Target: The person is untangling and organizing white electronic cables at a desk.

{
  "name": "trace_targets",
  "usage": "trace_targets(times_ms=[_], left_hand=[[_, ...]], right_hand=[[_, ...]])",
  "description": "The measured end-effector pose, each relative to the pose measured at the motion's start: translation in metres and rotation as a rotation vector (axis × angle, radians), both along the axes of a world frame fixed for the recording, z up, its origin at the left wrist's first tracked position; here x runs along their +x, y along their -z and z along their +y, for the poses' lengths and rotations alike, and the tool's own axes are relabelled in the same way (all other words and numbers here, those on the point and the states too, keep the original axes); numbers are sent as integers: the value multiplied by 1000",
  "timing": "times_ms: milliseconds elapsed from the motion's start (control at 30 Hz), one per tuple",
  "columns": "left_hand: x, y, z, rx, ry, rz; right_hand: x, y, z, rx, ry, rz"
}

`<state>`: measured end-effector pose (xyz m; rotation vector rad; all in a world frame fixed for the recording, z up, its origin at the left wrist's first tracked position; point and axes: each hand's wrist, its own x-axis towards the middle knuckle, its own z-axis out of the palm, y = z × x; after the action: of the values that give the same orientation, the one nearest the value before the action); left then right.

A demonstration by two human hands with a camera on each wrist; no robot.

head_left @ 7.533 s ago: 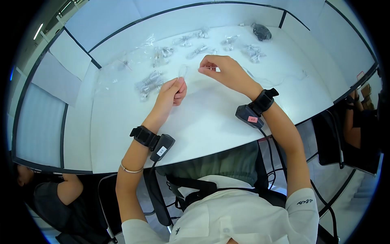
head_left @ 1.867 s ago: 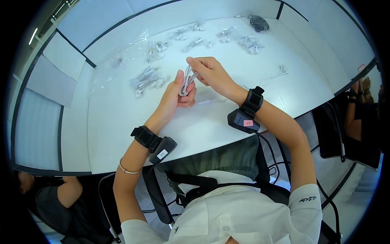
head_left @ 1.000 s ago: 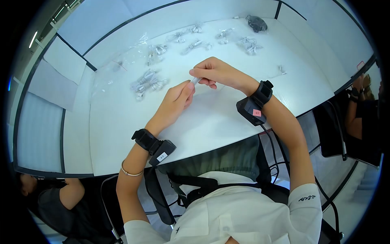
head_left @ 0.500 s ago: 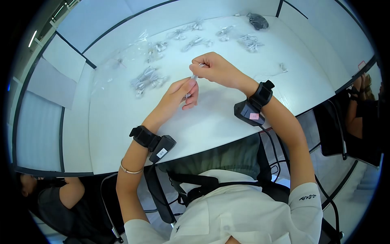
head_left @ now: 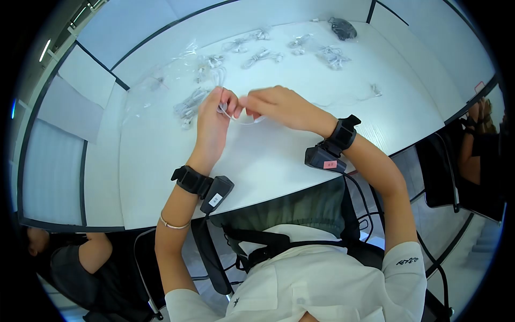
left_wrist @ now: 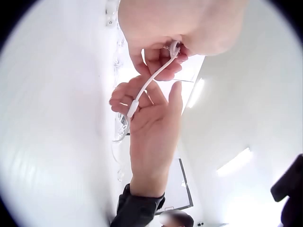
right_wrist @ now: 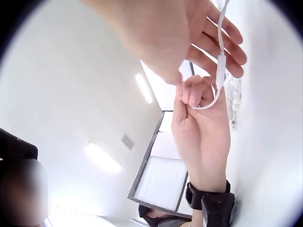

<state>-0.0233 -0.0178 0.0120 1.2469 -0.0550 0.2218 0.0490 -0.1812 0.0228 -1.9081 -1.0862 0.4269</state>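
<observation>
- The left hand (head_left: 212, 121) grips a white cable (left_wrist: 133, 109), fingers curled in around a gathered part of it, with one strand running out toward the other hand.
- The right hand (head_left: 284, 104) has its fingers loosely extended (the wrist views show them spread a little), held just beside the left hand.
- The cable's thicker joint (right_wrist: 221, 70) lies across the front of the right hand's fingers in the wrist views; whether it touches them, I cannot tell.
- Both hands are raised over the white table (head_left: 161, 172), so the held cable is up between them.
- A large cable bundle (head_left: 188, 107) rests on the table just beyond the left hand, partly hidden by it.
- Farther back lie more bundles, among them a middle bundle (head_left: 263, 58) and a right-hand bundle (head_left: 333, 56).
- A dark bundle (head_left: 343, 28) sits near the back panel (its contents are too small to make out).
- A thin cable (head_left: 376, 90) lies on the table, well apart from the hands on the right.
- Clear plastic (head_left: 185, 52) shows at the back left.
</observation>
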Motion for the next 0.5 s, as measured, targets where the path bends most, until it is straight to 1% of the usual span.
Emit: trace_targets(times_ms=[67,167,200,300,400,500], left_hand=[[1,1,3,-32,-40,-8],[2,1,3,-44,-68,-2],[2,1,4,-41,-72,4],[3,4,5,31,-85,48],[3,5,1,66,-111,88],[3,7,-2,115,-66,124]], right_hand=[[-9,-3,-1,-107,-77,-81],[-15,-9,0,-150,-92,-98],[-16,-6,2,-41,-12,-162],[-16,-11,1,25,24,-194],[-17,-15,2,48,-3,-203],[-15,-4,7,292,-56,-282]])
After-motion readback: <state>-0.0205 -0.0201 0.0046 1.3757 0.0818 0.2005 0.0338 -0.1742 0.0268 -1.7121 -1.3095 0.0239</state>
